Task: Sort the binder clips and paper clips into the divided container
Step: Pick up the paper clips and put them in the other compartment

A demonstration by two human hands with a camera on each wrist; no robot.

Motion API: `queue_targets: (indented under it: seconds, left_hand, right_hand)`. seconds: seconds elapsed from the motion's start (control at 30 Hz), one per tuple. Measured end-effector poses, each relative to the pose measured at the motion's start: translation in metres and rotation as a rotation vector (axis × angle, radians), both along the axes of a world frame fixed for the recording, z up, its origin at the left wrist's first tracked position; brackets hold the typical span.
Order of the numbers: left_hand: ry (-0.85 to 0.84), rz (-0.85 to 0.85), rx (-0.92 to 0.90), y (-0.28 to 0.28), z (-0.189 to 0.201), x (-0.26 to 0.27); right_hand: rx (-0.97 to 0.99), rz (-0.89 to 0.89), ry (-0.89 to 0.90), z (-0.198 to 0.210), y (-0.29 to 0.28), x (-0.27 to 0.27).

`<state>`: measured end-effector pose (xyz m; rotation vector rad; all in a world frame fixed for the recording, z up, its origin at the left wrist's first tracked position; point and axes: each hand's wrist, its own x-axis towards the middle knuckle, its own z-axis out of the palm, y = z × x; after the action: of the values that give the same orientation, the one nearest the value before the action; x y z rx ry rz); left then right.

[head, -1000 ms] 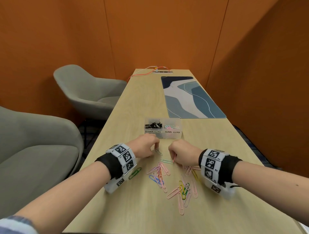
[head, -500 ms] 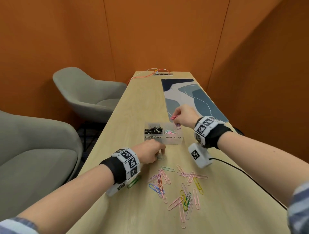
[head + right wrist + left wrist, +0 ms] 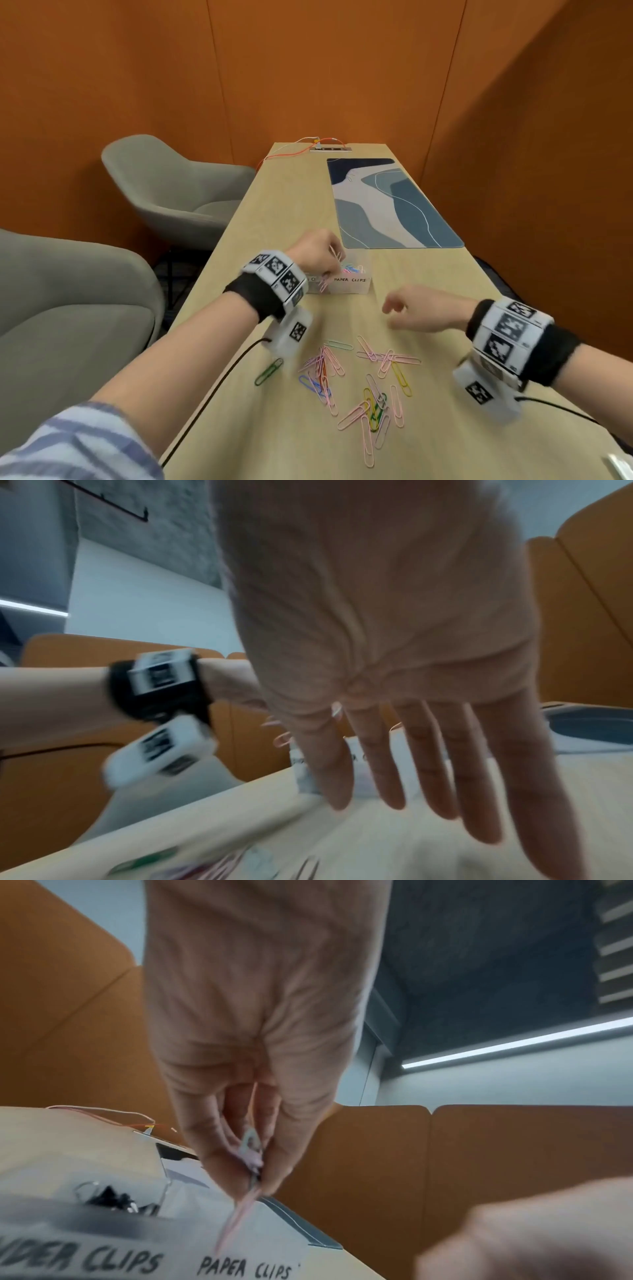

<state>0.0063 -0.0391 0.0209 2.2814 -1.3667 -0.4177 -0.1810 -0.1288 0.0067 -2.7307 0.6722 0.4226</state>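
Note:
A clear divided container [image 3: 356,289] stands mid-table, labelled BINDER CLIPS and PAPER CLIPS [image 3: 240,1261]. Black binder clips [image 3: 109,1199] fill its left compartment, and coloured paper clips [image 3: 352,269] lie in its right one. My left hand [image 3: 327,274] hovers over the container and pinches pink paper clips [image 3: 240,1213] that hang down in front of its wall. My right hand [image 3: 390,310] is above the table to the right of the container, fingers [image 3: 479,791] straight, holding nothing. Several loose paper clips [image 3: 359,377] lie scattered nearer me, with a green one [image 3: 269,371] off to the left.
A blue patterned desk mat [image 3: 387,205] lies beyond the container on the right. Two grey chairs [image 3: 178,192] [image 3: 68,308] stand left of the table. An orange cable [image 3: 291,150] and a socket strip [image 3: 330,149] are at the far end. Black wrist-camera cables [image 3: 212,387] trail over the table.
My left hand lifted off the table with pink clips and moved up over the container. My right hand left the container's paper-clip side and came back toward the pile, empty.

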Motion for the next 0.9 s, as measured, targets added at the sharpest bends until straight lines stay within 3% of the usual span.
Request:
queue_targets:
  seconds: [0.1,0.33,0.47,0.57,0.67,0.8,0.9]
  left_hand:
    - [-0.043,0.101,-0.021,-0.025,0.001,0.001]
    - [-0.196,0.115,0.069,-0.047,-0.013,-0.001]
    - [-0.251,0.064,0.043,-0.036,-0.007,-0.006]
    - [-0.274,-0.068,0.05,-0.01,0.001,-0.02]
    - [-0.248,-0.247,0.204,0.026,0.003,-0.041]
    - [-0.202,-0.365,0.598,0.071,-0.021,-0.066]
    - [-0.288,-0.399,0.632,0.087,-0.037,-0.073]
  right_hand:
    - [0.007,0.03,0.153,-0.012,0.018,-0.021]
    - [-0.091,0.072,0.11,-0.03,0.061,-0.017]
    - [-0.164,0.112,0.02,-0.029,0.065,-0.003]
    - [-0.239,0.18,-0.001,-0.028,0.067,0.004]
    - [-0.31,0.268,-0.008,-0.027,0.066,0.007]
    - [-0.294,0.296,-0.056,-0.029,0.06,0.007]
    - [-0.269,0.289,-0.067,-0.03,0.059,0.008]
